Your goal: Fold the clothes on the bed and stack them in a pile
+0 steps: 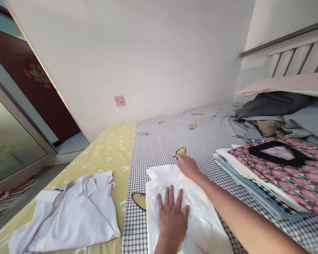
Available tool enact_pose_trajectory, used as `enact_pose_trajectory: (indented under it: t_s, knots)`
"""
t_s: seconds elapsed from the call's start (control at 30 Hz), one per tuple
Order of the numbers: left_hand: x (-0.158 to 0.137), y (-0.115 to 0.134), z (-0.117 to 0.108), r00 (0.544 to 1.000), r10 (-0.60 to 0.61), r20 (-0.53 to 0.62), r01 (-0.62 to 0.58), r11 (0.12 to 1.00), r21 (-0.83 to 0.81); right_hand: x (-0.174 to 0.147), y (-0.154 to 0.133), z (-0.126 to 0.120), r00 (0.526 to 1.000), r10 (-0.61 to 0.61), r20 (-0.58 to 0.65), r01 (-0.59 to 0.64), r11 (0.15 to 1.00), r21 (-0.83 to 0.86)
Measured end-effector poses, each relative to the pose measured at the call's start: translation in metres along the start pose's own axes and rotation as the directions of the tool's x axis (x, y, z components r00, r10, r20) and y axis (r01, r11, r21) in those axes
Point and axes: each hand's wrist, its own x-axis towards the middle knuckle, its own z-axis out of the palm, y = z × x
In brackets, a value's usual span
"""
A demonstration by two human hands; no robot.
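A white shirt, folded into a long shape, lies on the checked half of the bed. My left hand rests flat on its middle with the fingers spread. At the shirt's top right edge is my right hand, its fingers bent together at the cloth; the fingertips are partly hidden. Left of these, another white collared shirt is loosely laid out on the yellow part of the bedcover, its collar toward the wall.
To the right stands a stack of folded clothes, topped by a pink floral garment with a black neckline. Behind it are heaped grey clothes under a pink board-like sheet. A white wall borders the bed's far side.
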Motion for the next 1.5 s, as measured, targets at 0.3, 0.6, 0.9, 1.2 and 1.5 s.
enact_pose_trajectory:
  t_s: [0.3,0.6,0.9,1.2,1.5]
  knots:
    - [-0.005,0.004,0.008,0.986,-0.025,-0.164,0.019,0.999,-0.032,0.016,-0.008,0.026,0.972,-0.144,0.185,0.163,0.983,-0.089]
    - [-0.004,0.008,0.01,0.988,-0.029,-0.15,0.031,0.999,0.012,-0.08,-0.011,0.002,0.822,-0.562,0.094,0.569,0.818,-0.085]
    - [-0.002,0.011,0.01,0.986,-0.055,-0.155,0.061,0.998,0.031,-0.117,0.006,0.022,0.959,-0.282,0.028,0.274,0.947,0.169]
    - [-0.002,0.011,-0.001,0.994,-0.071,-0.079,0.076,0.996,0.056,-0.096,-0.032,0.044,0.995,0.096,0.034,-0.1,0.861,0.499]
    - [-0.003,0.012,-0.009,0.986,-0.117,-0.117,0.109,0.991,-0.078,-0.07,-0.029,0.057,0.993,0.093,-0.077,-0.049,0.891,0.451]
